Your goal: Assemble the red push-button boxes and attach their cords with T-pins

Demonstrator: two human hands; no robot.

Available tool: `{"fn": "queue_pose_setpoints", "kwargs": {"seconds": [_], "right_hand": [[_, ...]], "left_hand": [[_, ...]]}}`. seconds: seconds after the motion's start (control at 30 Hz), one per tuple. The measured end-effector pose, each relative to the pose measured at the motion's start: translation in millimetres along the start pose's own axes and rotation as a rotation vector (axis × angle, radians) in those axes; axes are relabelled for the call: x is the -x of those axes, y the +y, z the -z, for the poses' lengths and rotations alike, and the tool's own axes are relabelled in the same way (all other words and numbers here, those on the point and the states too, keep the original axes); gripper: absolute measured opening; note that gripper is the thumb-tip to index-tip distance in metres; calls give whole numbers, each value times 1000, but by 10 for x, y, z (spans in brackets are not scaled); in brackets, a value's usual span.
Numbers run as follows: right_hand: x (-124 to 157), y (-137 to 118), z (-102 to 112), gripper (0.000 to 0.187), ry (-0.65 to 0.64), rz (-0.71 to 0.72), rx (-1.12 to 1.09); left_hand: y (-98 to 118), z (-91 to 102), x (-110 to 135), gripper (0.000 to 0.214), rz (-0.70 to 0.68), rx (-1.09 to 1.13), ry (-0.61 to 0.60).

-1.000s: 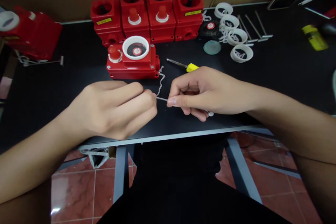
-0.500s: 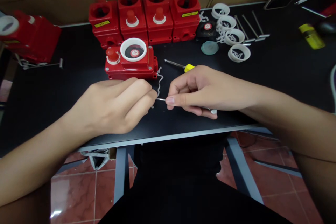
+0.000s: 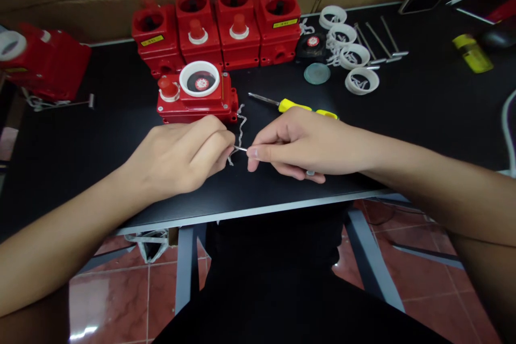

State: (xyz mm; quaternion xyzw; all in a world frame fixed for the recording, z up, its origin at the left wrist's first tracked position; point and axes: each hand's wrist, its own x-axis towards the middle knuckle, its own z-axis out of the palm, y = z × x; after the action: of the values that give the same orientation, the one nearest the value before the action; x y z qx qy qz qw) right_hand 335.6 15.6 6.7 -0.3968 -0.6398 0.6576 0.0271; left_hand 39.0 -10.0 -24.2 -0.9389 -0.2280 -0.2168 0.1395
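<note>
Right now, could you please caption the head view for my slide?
Right hand pinches a thin metal rod, its end at the left hand, near a red housing.

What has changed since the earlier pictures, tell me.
The left hand has edged forward toward the red box, the right hand leftward, baring more of the yellow screwdriver. The chain's loose end now shows below the rod. Both hands stay at the rod; box and screwdriver lie as before.

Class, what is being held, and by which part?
A thin metal rod. The right hand pinches it by the shaft; the left hand hides one end, so any grip there cannot be told.
</note>
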Motion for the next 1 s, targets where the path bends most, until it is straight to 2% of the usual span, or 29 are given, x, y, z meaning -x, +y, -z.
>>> {"fn": "queue_pose_setpoints", "kwargs": {"seconds": [0.1, 0.23, 0.3, 0.37, 0.5, 0.6, 0.7, 0.87, 1.0], "right_hand": [[-27, 67, 16, 33, -9, 94, 26], [-99, 183, 57, 25, 72, 375, 167], [-150, 261, 72, 27, 112, 484, 260], [-203, 343, 73, 28, 198, 621, 372], [-270, 454, 34, 5, 451, 935, 531], [-270, 460, -1, 1, 498, 992, 524], [-259, 432, -22, 5, 471, 966, 452], [-257, 403, -29, 5, 440, 944, 349], [-249, 422, -11, 8, 467, 997, 447]], "left_hand": [[-36, -40, 24, 13, 61, 85, 12], [-50, -54, 8, 15, 178, 242, 91], [-29, -51, -7, 14, 221, 298, 90], [9, -52, -14, 9, 279, 386, 79], [112, -70, -25, 8, 491, 690, 61], [162, -91, -62, 10, 624, 951, 90], [156, -110, -113, 17, 647, 1138, 137], [99, -112, -113, 20, 630, 1250, 196], [108, -101, -86, 25, 609, 1290, 190]]}}
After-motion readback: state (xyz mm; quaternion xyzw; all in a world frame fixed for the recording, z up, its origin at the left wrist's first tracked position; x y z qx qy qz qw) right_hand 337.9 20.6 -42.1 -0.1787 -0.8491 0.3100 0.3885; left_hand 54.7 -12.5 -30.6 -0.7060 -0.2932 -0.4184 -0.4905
